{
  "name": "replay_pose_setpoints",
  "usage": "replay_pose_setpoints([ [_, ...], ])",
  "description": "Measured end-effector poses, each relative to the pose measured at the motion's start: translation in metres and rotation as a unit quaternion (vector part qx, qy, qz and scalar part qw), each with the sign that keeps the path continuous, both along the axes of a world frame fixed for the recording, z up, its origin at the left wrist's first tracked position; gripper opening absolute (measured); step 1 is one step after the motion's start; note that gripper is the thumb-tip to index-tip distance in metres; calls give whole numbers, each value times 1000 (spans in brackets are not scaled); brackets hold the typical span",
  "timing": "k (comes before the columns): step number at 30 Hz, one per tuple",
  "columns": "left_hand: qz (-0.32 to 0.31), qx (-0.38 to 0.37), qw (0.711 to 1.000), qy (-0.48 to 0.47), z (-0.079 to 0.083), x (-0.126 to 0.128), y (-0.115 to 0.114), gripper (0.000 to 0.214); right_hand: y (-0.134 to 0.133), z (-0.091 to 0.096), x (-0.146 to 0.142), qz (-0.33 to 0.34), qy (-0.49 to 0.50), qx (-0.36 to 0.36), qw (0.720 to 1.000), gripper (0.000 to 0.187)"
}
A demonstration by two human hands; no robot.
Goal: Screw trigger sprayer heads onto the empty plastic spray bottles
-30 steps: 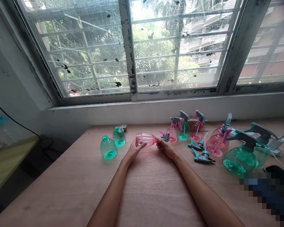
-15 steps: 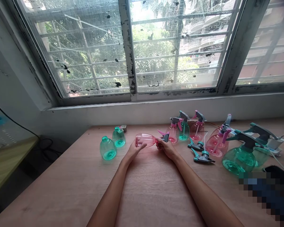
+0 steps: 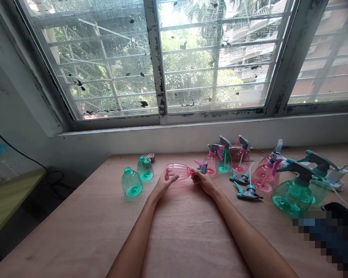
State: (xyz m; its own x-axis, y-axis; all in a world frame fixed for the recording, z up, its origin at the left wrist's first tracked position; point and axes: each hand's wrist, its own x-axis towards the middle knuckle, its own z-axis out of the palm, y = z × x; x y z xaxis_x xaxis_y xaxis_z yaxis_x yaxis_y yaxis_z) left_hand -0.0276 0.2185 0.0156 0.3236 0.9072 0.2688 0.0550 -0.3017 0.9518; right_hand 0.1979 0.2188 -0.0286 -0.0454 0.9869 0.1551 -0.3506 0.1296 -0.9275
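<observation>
A clear pink spray bottle (image 3: 178,170) lies sideways in the air between my hands, its neck to the right. My left hand (image 3: 166,182) is closed around the bottle's base end. At the neck, my right hand (image 3: 203,180) grips the spray head (image 3: 203,167), which is dark grey with a pink trigger. The fingers hide where head and neck meet, so I cannot tell how tightly they are joined. Left of my hands stand two green bottles without heads, a nearer one (image 3: 132,183) and a farther one (image 3: 145,170).
Two loose teal-and-grey spray heads (image 3: 248,191) lie right of my hands. Several pink and green spray bottles with heads stand behind them and farther right, including a large green one (image 3: 294,191). A dark phone-like object (image 3: 336,209) lies at the right. The window (image 3: 214,58) rises behind the table.
Almost nothing differs. Both hands keep their hold on the pink bottle and its spray head; the view has shifted very slightly.
</observation>
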Motion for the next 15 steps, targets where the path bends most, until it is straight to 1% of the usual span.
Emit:
replay_pose_setpoints([
  [3,4,-17,1000,-7,-1,0,-2,85,0,0,0,-5,5,-1,1000,23],
  [4,5,-22,1000,-9,-1,0,-3,93,0,0,0,-6,6,-1,1000,23],
  [5,5,-23,1000,-9,0,0,-4,96,0,0,0,-6,7,-2,1000,23],
  [6,4,-21,1000,-10,0,0,-4,94,0,0,0,-6,8,-2,1000,23],
  [7,4,-17,1000,-11,1,-1,-4,88,0,0,0,-5,8,-4,1000,23],
  [11,3,-2,1000,-5,0,-1,0,51,0,0,0,-2,6,-10,1000,24],
  [13,8,-4,1000,4,-3,0,2,45,0,1,-1,-3,4,-10,1000,24],
  [15,11,-2,1000,5,-5,1,4,49,0,1,-1,-3,2,-7,1000,24],
])
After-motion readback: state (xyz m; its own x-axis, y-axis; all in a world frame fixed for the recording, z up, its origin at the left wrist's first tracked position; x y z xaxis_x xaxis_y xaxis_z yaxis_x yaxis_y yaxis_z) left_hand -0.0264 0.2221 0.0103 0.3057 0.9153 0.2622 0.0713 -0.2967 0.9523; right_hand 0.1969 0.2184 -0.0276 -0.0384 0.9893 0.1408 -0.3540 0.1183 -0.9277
